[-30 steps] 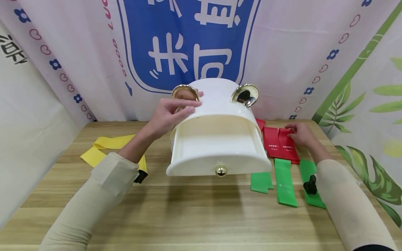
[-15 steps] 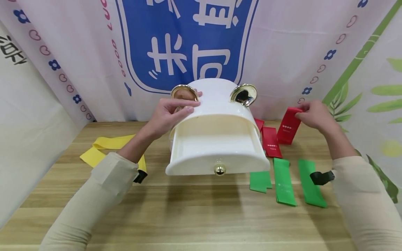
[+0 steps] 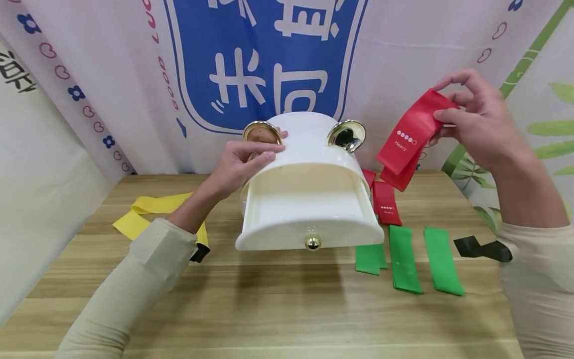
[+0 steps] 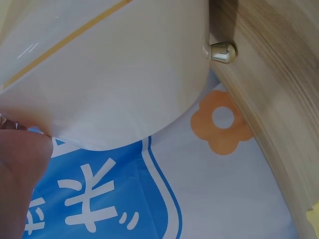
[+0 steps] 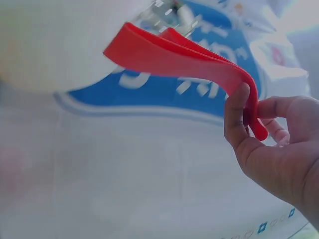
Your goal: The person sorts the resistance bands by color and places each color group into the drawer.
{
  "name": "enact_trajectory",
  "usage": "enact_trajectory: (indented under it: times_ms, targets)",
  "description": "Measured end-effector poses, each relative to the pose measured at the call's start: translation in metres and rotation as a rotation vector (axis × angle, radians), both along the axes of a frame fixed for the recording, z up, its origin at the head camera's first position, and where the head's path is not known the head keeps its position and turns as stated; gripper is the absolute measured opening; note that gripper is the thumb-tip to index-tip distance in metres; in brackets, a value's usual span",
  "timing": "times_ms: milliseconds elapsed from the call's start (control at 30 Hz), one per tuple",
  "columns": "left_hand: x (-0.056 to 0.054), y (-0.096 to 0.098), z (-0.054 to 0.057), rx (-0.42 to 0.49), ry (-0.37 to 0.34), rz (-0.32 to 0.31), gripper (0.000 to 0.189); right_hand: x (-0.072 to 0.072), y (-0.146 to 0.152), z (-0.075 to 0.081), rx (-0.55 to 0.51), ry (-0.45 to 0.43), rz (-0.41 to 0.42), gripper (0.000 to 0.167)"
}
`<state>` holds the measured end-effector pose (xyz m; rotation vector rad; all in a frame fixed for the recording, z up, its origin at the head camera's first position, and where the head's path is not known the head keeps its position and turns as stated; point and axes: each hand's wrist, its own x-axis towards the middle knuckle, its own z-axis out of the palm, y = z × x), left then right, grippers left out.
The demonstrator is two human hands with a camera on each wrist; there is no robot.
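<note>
Head view is bright – right wrist view hazy (corner glare).

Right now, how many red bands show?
3: a held band in the right hand, a flat band on the table, a third band partly hidden by the white box; more may be hidden.

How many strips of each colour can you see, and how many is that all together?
Red strips: 3 (one in the right hand, one lying flat, one peeking out beside the white box)
Green strips: 3 (one partly behind the drawer, two side by side)
Yellow strips: 1, as far as I can tell
Total: 7 in view
</note>
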<state>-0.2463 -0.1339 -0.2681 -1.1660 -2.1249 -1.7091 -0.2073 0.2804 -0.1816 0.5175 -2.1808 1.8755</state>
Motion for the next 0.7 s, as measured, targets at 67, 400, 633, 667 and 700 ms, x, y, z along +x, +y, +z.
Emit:
enact_trajectory:
  times_ms: [67,400,633,667,700]
  targets:
    - [0.000,0.000,0.000,-0.004,-0.004,0.002,0.024,0.006,-0.005,0.005,-0.118,0.029,0.087,0.030]
    - [0.002,-0.001,-0.001,-0.020,-0.017,0.036,0.024,0.028,-0.045,0.021,-0.273,0.230,0.206,0.023]
    - [0.002,-0.002,-0.001,-0.026,-0.019,0.048,0.025,0.034,-0.069,0.023,-0.181,0.288,0.295,0.029]
    - [0.002,-0.002,-0.001,-0.025,-0.019,0.048,0.025,0.035,-0.074,0.023,-0.155,0.284,0.297,0.029]
    - [0.002,-0.001,-0.001,-0.024,-0.021,0.045,0.025,0.036,-0.079,0.024,-0.126,0.278,0.292,0.030]
